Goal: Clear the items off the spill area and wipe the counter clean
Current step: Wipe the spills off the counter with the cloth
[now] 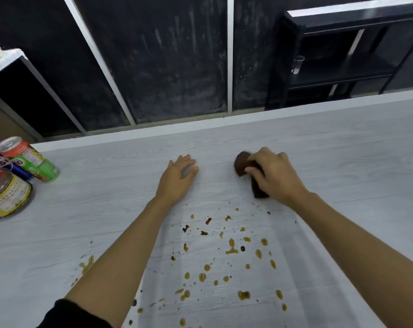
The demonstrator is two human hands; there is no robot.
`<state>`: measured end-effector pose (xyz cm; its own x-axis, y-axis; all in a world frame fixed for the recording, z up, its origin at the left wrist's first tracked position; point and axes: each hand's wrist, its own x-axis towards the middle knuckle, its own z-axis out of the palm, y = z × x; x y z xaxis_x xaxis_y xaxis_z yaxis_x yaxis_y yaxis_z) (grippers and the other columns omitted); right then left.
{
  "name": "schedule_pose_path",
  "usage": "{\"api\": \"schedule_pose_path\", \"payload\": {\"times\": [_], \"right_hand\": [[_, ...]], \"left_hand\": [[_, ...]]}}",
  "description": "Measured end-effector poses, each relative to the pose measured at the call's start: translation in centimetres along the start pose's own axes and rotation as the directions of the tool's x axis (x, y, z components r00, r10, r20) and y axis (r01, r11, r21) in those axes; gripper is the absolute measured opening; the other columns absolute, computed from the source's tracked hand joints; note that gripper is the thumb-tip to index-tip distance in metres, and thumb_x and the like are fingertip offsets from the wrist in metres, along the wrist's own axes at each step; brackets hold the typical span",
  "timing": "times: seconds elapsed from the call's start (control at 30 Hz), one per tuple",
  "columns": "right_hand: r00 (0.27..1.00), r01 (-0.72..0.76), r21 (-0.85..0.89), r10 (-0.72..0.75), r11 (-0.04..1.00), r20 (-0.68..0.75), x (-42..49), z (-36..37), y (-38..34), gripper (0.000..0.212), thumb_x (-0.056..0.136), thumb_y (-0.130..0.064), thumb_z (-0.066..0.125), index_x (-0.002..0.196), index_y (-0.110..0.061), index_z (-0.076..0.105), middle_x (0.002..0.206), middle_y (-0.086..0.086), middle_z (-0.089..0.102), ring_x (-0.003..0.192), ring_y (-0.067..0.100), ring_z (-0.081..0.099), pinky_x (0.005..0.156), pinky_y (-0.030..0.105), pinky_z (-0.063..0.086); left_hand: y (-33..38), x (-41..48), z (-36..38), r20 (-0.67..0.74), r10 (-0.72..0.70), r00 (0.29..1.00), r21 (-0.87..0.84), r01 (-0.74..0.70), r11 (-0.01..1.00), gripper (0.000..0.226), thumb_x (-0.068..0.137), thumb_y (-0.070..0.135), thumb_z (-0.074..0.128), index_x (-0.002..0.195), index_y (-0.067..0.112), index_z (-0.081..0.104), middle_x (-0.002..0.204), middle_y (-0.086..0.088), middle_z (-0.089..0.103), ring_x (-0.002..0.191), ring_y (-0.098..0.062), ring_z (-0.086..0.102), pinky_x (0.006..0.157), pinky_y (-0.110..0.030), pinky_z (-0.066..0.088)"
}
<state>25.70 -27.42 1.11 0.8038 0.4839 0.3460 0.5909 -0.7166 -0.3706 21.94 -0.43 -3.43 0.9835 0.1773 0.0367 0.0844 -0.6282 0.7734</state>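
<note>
Cans [23,159] crowd far left; counter [342,138] elsewhere open.

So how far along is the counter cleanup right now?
Clearing looks done: the cans and the jar stand at the far left, off the spill. In hand: the right hand presses a brown sponge on the counter just beyond the drops, while the left hand rests flat. Left: the brown droplets between the forearms remain unwiped.

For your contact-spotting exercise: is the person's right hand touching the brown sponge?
Touching. The head view shows the right hand pressed over the brown sponge, its fingers wrapped across the top, no gap visible.
</note>
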Motion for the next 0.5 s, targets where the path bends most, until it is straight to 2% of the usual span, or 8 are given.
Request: {"api": "schedule_pose_path", "payload": {"times": [0.07, 0.17, 0.2, 0.27, 0.33, 0.4, 0.5], "right_hand": [[0.988, -0.132, 0.013, 0.133, 0.991, -0.079, 0.9, -0.6, 2.7, 0.020, 0.093, -0.025, 0.056, 0.108, -0.011, 0.058, 0.100, 0.003, 0.052, 0.084, 0.026, 0.048, 0.083, 0.039, 0.038], [0.970, -0.243, -0.029, 0.244, 0.970, 0.010, 2.4, 0.6, 5.9, 0.028, 0.094, -0.027, 0.053, 0.114, -0.007, 0.056, 0.124, 0.010, 0.051, 0.107, 0.031, 0.049, 0.093, 0.041, 0.039], [0.969, -0.237, -0.027, 0.238, 0.971, 0.057, 3.1, 1.3, 6.2, 0.034, 0.096, -0.029, 0.049, 0.121, -0.007, 0.053, 0.134, 0.011, 0.048, 0.117, 0.032, 0.047, 0.101, 0.041, 0.035], [0.968, -0.158, -0.113, 0.177, 0.981, 0.177, 4.9, 3.0, 5.9, 0.051, 0.100, -0.040, 0.033, 0.140, -0.009, 0.039, 0.153, 0.009, 0.031, 0.139, 0.026, 0.029, 0.116, 0.042, 0.015], [0.951, -0.082, -0.204, 0.138, 0.975, 0.278, 6.6, 4.6, 4.5, 0.064, 0.099, -0.051, 0.019, 0.150, -0.013, 0.020, 0.159, 0.003, 0.014, 0.147, 0.018, 0.008, 0.119, 0.043, -0.002], [0.941, -0.035, -0.229, 0.110, 0.973, 0.321, 7.7, 6.0, 2.7, 0.065, 0.098, -0.053, 0.014, 0.151, -0.016, 0.013, 0.160, 0.001, 0.008, 0.147, 0.015, 0.002, 0.119, 0.043, -0.006], [0.927, 0.074, -0.184, 0.001, 0.980, 0.375, 7.7, 7.4, -0.7, 0.057, 0.101, -0.045, 0.019, 0.152, -0.018, 0.013, 0.160, 0.000, 0.008, 0.147, 0.013, 0.003, 0.119, 0.038, -0.005]], "left_hand": [[0.0, 0.0, 0.1, -0.002, 0.002, 1.000, -0.007, -0.002, 1.000, 0.040, 0.093, 0.044, 0.053, 0.128, 0.025, 0.058, 0.149, 0.007, 0.039, 0.144, -0.009, 0.020, 0.118, -0.026, 0.003], [0.0, 0.1, 0.3, -0.016, 0.011, 1.000, -0.008, -0.011, 1.000, 0.040, 0.094, 0.042, 0.052, 0.130, 0.024, 0.057, 0.150, 0.007, 0.039, 0.144, -0.008, 0.021, 0.120, -0.028, 0.003], [0.0, 0.1, 0.3, -0.018, 0.026, 1.000, 0.006, -0.026, 1.000, 0.041, 0.095, 0.041, 0.051, 0.131, 0.024, 0.056, 0.150, 0.007, 0.039, 0.144, -0.008, 0.021, 0.120, -0.029, 0.003], [0.1, 0.2, 0.4, -0.012, 0.065, 0.998, 0.054, -0.064, 0.996, 0.042, 0.097, 0.039, 0.048, 0.135, 0.022, 0.053, 0.151, 0.005, 0.037, 0.144, -0.007, 0.021, 0.120, -0.029, 0.003], [0.1, 0.1, 0.4, -0.001, 0.092, 0.996, 0.107, -0.091, 0.990, 0.043, 0.099, 0.037, 0.044, 0.138, 0.021, 0.049, 0.152, 0.003, 0.035, 0.144, -0.008, 0.019, 0.120, -0.030, 0.002], [0.1, 0.1, 0.5, 0.004, 0.111, 0.994, 0.157, -0.110, 0.981, 0.042, 0.101, 0.035, 0.040, 0.140, 0.020, 0.047, 0.152, 0.002, 0.034, 0.144, -0.010, 0.019, 0.120, -0.029, 0.002], [0.1, 0.3, 0.5, 0.008, 0.110, 0.994, 0.199, -0.109, 0.974, 0.042, 0.102, 0.034, 0.037, 0.140, 0.019, 0.046, 0.152, 0.002, 0.035, 0.144, -0.010, 0.020, 0.120, -0.030, 0.004]]}}
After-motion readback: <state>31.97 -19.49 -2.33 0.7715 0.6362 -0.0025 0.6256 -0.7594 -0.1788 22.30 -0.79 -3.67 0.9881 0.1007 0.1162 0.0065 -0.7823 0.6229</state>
